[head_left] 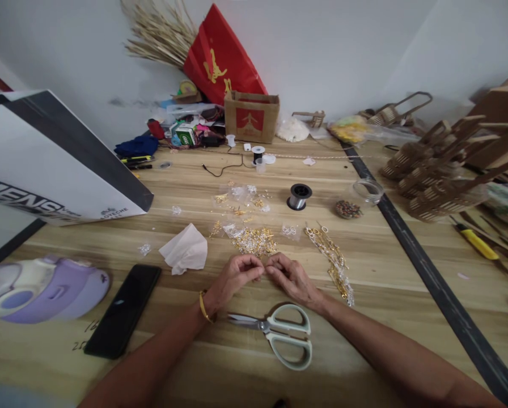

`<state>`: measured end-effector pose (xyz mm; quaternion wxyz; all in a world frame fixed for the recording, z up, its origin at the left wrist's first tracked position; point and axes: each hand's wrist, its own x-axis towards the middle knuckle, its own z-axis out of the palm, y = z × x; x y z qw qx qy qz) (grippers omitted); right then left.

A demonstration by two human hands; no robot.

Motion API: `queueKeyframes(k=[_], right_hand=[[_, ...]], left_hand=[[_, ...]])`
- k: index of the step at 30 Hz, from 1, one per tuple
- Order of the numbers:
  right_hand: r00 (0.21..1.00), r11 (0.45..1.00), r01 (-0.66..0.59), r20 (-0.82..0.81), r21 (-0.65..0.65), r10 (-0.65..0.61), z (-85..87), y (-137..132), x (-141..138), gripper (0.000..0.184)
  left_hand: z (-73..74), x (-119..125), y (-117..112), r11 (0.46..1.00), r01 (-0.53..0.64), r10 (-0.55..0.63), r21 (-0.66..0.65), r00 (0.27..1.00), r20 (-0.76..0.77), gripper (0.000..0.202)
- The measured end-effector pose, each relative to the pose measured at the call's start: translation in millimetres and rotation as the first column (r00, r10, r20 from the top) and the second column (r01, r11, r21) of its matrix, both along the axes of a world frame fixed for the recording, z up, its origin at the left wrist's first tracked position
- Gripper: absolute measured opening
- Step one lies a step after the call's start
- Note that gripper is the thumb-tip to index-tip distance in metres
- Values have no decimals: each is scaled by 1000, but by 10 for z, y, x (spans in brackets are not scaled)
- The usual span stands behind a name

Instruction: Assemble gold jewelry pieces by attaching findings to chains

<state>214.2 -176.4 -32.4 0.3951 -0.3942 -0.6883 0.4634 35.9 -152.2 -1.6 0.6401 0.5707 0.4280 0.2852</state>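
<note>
My left hand (239,275) and my right hand (291,276) meet fingertip to fingertip over the wooden table. Both are pinched closed, and whatever sits between the fingers is too small to make out. Just beyond them lies a pile of gold and clear beads (254,241). Scissors with pale handles (275,326) rest below my hands, blades pointing left. To the right of my right hand stretch gold and silver bead chains (334,262). A spool of silver wire (299,196) stands farther back.
Left of my hands are a pink tissue (185,249), a black phone (123,310) and a purple bottle (54,289). A large white box (62,164) leans at the left. On the right stand a jar of beads (351,207), a yellow-handled tool (477,241) and several woven baskets (428,184).
</note>
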Motion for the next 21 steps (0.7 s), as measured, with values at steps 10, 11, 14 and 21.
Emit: queueKeyframes(k=[10,11,14,21], right_hand=[[991,966,92,73,240,-113,16,54,-8,15],[990,961,99,69,260,-121,20,57,-7,14],[989,947,109,61,302,-133,19,51,-3,11],[992,917,59,81,394,-99,19,23,-7,8]], left_hand=[[3,-28,21,999,-22,22,42,1000,10,16],[0,-23,20,998,-33,34,60,999,-15,16],[-41,-10,19,987,-60,72,147,994,-83,14],[-53,12,-23,947,0,68,320,977,-202,7]])
